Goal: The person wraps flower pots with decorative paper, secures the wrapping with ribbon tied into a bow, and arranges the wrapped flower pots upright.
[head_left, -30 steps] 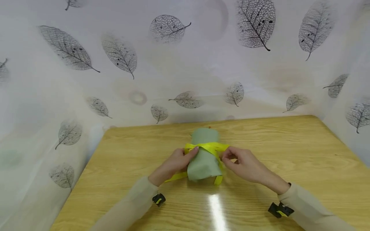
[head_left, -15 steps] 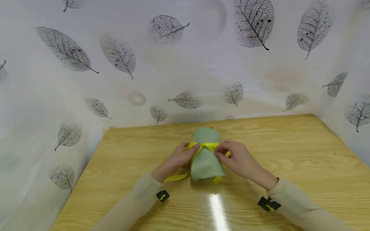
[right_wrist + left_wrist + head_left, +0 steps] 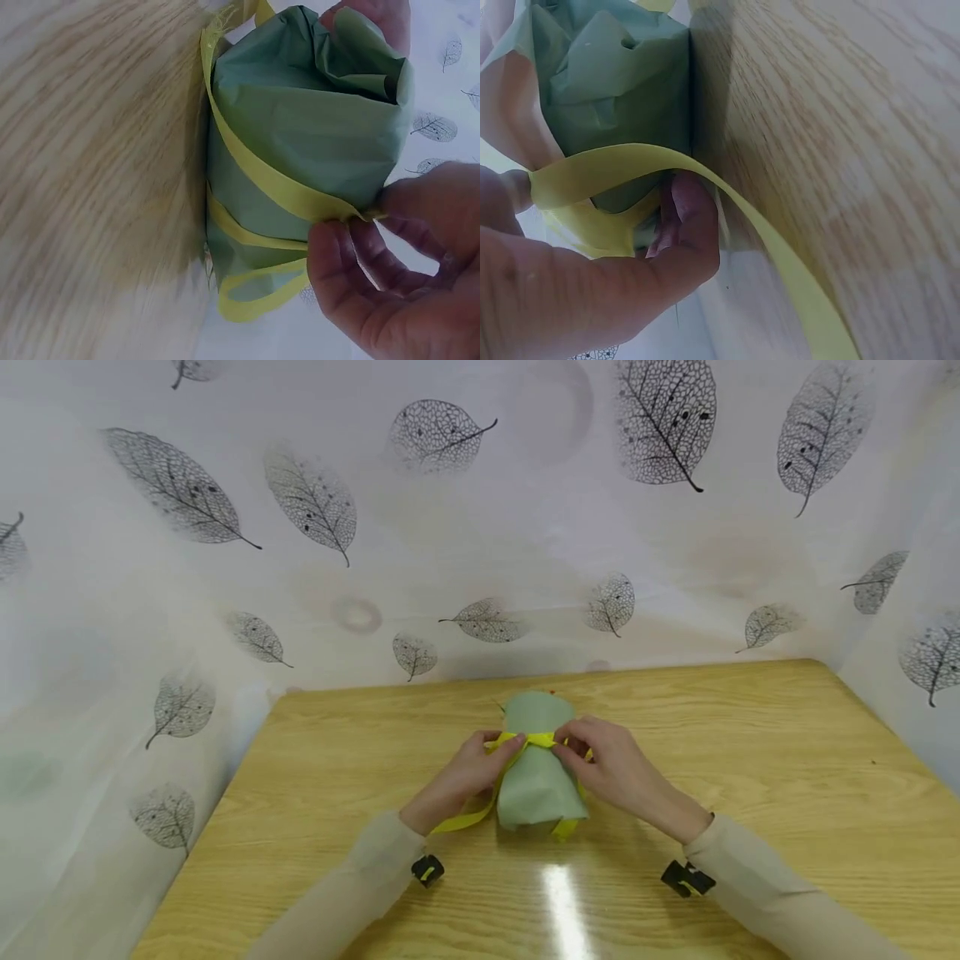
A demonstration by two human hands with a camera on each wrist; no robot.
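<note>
A green paper-wrapped bundle [image 3: 536,793] lies on the table, bound round its middle by a yellow ribbon [image 3: 538,740]. My left hand [image 3: 471,770] holds the bundle's left side, thumb pinching the ribbon on top; in the left wrist view a long ribbon tail [image 3: 776,251] hangs past its fingers. On the other side, my right hand [image 3: 613,767] pinches the ribbon close to the knot between thumb and fingertips. The right wrist view shows another strip of ribbon [image 3: 270,180] running down the paper to a frayed end, and a ribbon loop [image 3: 259,306] beyond the fingers.
The bundle rests toward the back of a wooden table [image 3: 720,760]. Behind and at both sides hangs a pale leaf-patterned covering [image 3: 510,527]. Small bits of red and green stick out at the bundle's far end.
My right hand has moved left and slightly away, to the knot, and the ribbon bow looks narrower. My left hand has shifted a little to the right, and the bundle slightly with it.
</note>
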